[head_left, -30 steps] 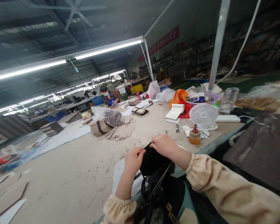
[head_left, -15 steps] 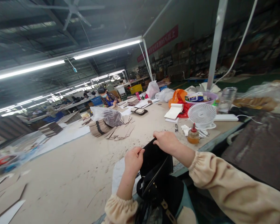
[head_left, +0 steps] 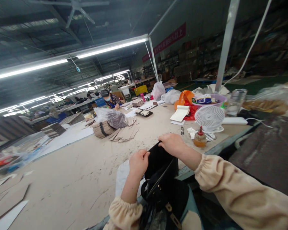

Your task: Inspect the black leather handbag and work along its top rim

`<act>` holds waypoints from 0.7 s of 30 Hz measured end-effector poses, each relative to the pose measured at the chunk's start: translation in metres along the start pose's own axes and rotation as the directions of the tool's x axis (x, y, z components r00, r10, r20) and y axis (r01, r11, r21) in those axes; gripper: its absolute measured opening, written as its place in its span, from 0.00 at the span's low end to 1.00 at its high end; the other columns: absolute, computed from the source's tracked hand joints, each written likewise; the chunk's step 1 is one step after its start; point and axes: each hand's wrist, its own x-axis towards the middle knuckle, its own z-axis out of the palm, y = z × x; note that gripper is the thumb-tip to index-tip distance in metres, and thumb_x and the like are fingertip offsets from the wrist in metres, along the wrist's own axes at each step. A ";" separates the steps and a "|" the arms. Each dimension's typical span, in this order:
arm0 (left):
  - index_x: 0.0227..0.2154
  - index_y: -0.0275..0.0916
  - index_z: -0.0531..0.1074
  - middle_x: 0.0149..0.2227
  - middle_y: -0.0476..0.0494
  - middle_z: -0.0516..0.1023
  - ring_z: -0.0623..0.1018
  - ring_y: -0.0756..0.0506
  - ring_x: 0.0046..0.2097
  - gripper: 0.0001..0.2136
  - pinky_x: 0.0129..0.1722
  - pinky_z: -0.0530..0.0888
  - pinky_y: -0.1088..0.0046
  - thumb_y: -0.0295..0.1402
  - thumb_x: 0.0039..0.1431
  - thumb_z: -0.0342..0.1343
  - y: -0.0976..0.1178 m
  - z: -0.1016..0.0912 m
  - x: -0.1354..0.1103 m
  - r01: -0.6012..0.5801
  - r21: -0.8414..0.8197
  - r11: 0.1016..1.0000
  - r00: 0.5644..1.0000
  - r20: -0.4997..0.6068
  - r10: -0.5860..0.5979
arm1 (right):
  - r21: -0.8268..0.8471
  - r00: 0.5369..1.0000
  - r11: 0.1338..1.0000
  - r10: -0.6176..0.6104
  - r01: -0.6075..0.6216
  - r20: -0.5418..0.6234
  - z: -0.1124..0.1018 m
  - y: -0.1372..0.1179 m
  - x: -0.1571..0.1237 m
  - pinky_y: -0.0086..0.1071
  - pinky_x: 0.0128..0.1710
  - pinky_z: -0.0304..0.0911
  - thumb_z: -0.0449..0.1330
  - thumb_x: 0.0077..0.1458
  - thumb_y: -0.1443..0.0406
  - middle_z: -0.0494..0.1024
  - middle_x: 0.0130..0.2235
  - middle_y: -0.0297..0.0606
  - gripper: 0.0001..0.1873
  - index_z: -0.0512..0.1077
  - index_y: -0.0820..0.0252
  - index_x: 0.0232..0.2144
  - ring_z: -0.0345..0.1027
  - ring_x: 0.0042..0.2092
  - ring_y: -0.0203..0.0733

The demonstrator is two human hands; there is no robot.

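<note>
Both hands are gripping the black bag (head_left: 162,166) at the worktop (head_left: 74,179) edge: left hand (head_left: 139,163) closed at nine o'clock, right hand (head_left: 172,145) at one o'clock, bag running toward six.

Your hands grip a black bag (head_left: 162,167); your sleeves (head_left: 240,195) are cream. Right of your right hand (head_left: 172,144): amber bottle (head_left: 200,139) with red cap, white fan (head_left: 209,117). Beyond that: orange bag (head_left: 185,97), lilac basin (head_left: 212,101).
</note>
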 end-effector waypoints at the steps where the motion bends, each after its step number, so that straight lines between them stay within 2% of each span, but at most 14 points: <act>1: 0.23 0.38 0.69 0.26 0.50 0.71 0.68 0.51 0.30 0.12 0.29 0.57 0.77 0.35 0.60 0.49 0.000 0.000 0.000 0.000 0.005 1.000 1.000 0.001 0.000 | -0.001 1.000 1.000 0.001 -0.001 -0.001 0.000 0.000 0.000 0.31 0.33 0.59 0.56 0.56 0.61 0.75 0.35 0.39 0.08 0.73 0.57 0.34 0.68 0.39 0.45; 5: 0.25 0.39 0.70 0.28 0.49 0.72 0.69 0.51 0.31 0.12 0.30 0.57 0.77 0.36 0.61 0.48 0.002 -0.002 -0.003 -0.007 0.053 0.999 1.000 0.013 0.006 | 0.001 1.000 1.000 0.004 -0.004 -0.004 -0.002 0.000 -0.001 0.30 0.32 0.58 0.57 0.56 0.61 0.75 0.35 0.38 0.07 0.72 0.57 0.33 0.68 0.38 0.45; 9: 0.27 0.39 0.71 0.30 0.47 0.74 0.71 0.49 0.33 0.12 0.30 0.59 0.76 0.36 0.61 0.47 0.010 -0.009 -0.003 -0.009 0.142 0.990 0.997 0.076 -0.002 | 0.007 1.000 1.000 0.017 -0.017 0.007 -0.003 0.000 -0.003 0.30 0.32 0.58 0.57 0.56 0.61 0.75 0.34 0.38 0.07 0.72 0.57 0.33 0.68 0.38 0.44; 14: 0.31 0.40 0.74 0.32 0.43 0.76 0.74 0.45 0.35 0.14 0.35 0.65 0.73 0.41 0.61 0.47 0.026 -0.015 0.017 -0.050 0.188 0.981 0.986 0.168 0.018 | 0.010 0.998 0.999 0.052 -0.052 0.026 -0.004 -0.004 0.004 0.31 0.33 0.57 0.56 0.56 0.61 0.74 0.35 0.38 0.07 0.72 0.56 0.33 0.68 0.39 0.44; 17: 0.34 0.40 0.74 0.35 0.40 0.76 0.75 0.43 0.38 0.15 0.38 0.68 0.70 0.40 0.62 0.45 0.037 -0.015 0.025 -0.026 0.209 0.978 0.980 0.196 -0.015 | 0.029 1.000 0.999 0.012 -0.012 0.016 -0.005 0.000 -0.005 0.33 0.33 0.57 0.54 0.56 0.61 0.75 0.35 0.39 0.08 0.72 0.55 0.32 0.68 0.39 0.45; 19: 0.34 0.39 0.75 0.35 0.38 0.77 0.75 0.42 0.38 0.15 0.36 0.70 0.69 0.39 0.61 0.45 0.044 -0.013 0.026 -0.044 0.203 0.978 0.968 0.251 -0.008 | 0.061 1.000 0.998 -0.020 0.019 0.005 0.003 0.012 -0.012 0.36 0.30 0.57 0.52 0.55 0.62 0.75 0.33 0.43 0.09 0.72 0.55 0.31 0.68 0.36 0.47; 21: 0.32 0.39 0.75 0.34 0.40 0.77 0.75 0.42 0.37 0.12 0.33 0.70 0.69 0.36 0.57 0.47 0.046 -0.006 0.026 -0.093 0.166 0.982 0.947 0.320 0.035 | 0.105 0.998 0.992 -0.066 0.067 -0.010 0.025 0.023 -0.002 0.40 0.28 0.55 0.53 0.53 0.60 0.74 0.32 0.49 0.10 0.72 0.55 0.29 0.67 0.31 0.50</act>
